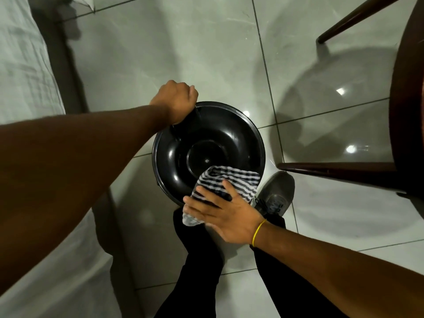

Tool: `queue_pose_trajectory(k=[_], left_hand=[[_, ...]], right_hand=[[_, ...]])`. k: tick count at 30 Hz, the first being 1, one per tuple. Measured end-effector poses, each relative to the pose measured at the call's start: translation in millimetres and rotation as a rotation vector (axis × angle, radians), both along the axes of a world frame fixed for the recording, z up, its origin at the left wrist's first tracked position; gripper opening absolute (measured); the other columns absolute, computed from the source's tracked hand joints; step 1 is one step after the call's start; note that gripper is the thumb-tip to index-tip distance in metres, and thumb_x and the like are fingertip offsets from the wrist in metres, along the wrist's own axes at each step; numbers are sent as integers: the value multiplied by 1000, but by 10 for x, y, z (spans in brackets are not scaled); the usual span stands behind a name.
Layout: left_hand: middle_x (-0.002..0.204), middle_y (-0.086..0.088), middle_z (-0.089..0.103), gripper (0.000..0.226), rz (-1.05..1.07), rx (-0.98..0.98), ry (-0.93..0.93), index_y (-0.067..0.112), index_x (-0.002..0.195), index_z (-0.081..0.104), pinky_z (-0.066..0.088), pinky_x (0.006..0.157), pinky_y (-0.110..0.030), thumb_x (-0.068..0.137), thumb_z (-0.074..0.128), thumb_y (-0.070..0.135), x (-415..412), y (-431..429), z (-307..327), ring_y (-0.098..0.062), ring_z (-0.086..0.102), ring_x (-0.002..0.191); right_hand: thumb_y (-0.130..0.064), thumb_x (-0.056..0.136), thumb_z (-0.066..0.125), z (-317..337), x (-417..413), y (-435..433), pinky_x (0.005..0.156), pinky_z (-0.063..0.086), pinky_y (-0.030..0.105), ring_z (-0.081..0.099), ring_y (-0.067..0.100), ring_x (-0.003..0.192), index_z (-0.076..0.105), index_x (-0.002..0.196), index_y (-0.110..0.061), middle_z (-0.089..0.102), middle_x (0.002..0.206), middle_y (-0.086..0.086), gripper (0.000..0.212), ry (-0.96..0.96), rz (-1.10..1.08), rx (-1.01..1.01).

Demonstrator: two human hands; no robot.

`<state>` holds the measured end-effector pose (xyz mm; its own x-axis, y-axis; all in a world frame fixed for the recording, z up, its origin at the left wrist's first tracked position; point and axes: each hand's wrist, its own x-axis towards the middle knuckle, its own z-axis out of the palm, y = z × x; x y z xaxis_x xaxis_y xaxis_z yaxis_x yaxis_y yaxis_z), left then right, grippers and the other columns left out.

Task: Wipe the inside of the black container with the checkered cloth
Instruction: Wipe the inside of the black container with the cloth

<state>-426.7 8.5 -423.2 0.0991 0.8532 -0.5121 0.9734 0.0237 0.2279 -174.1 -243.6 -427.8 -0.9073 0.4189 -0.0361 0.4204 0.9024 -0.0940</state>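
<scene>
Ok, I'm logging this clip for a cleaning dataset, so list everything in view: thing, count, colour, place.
black container: one, glossy black, on the floor, centre.
checkered cloth: one, black and white, draped over the container's near rim.
floor: pale grey tiles, dark grout lines.
chair: one, dark wood, right edge.
bedding: white, left side.
shoe: one, grey, right of the container.
trousers: black, bottom centre.
wrist band: one, yellow, right wrist.
left hand: gripping the container's far-left rim.
right hand: flat on the cloth.

The left hand [175,101] hides the black container's [238,134] far-left rim. The checkered cloth [226,180] covers its near wall, and the chair [403,111] runs off-frame right.
</scene>
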Motion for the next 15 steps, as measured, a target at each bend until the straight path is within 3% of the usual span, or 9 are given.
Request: queue_pose_trajectory(k=[5, 15], left_hand=[[99, -31, 63, 36, 14, -5, 21, 7, 86, 46, 30, 73, -42, 109, 24, 24, 23, -3, 38, -37, 41, 83], [96, -30, 63, 34, -38, 20, 35, 6, 89, 48, 32, 72, -42, 109, 26, 23, 16, -23, 95, -36, 43, 81]], right_hand=[[-67, 106, 48, -10, 141, 45, 129, -11, 76, -1, 33, 173, 12, 177, -37, 3, 188, -6, 85, 36, -253, -74], [-72, 108, 32, 59, 19, 176, 131, 7, 76, -6, 34, 173, 13, 178, -32, 0, 188, -2, 83, 78, -716, -218]])
